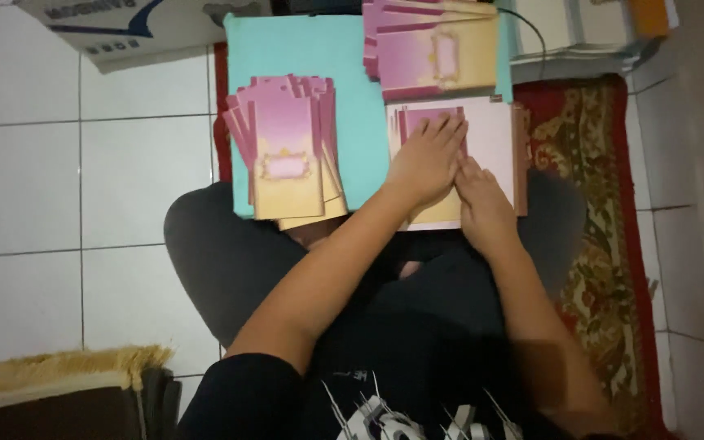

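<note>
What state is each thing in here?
Left hand: flat on the open card, pressing.
Right hand: flat on the same card's lower edge.
Open card: lying open, unfolded.
Left card stack: fanned, folded shut.
Top card stack: piled, folded shut.

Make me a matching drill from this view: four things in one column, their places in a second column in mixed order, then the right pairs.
Things:
1. fanned card stack
2. upper card stack
3. left hand
4. folded rug with fringe

Places:
A. bottom left corner, on the white tiles
B. left part of the turquoise board
C. far edge of the board, top centre
D. flat on the open pink card, beside the right hand

Pairs: 1-B, 2-C, 3-D, 4-A
</note>
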